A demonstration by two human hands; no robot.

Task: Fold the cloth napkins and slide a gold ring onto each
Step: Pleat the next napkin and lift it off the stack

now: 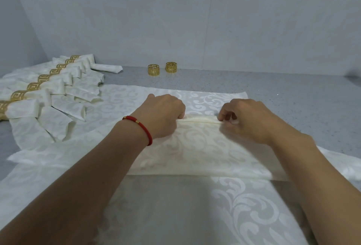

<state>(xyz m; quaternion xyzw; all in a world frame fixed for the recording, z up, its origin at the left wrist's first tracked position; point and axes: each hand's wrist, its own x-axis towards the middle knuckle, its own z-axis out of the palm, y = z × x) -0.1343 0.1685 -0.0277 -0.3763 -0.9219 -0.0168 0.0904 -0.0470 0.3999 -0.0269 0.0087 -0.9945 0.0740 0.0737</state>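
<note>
**Napkin edge pinched at both ends, rings waiting beyond**

Found mid-fold: cream damask cloth napkin lying on the speckled grey worktop, on top of another spread patterned cloth. Long axis running left to right, folded upper hem stretched as a straight line between the two hands. Left hand, wrist ringed by a red cord bracelet, curled over the hem's left end, fingers gripping the cloth there. Right hand pinching the right end, fingers closed on the hem.

Judged next: another fold away from the body, both hands moving together so the hem stayed parallel to the near edge.

Two loose gold openwork napkin rings stood upright, straight beyond the hands near the wall, well apart from the napkin, roughly as close to one hand as the other. Row of finished, ringed napkins fanned out at far left.
</note>
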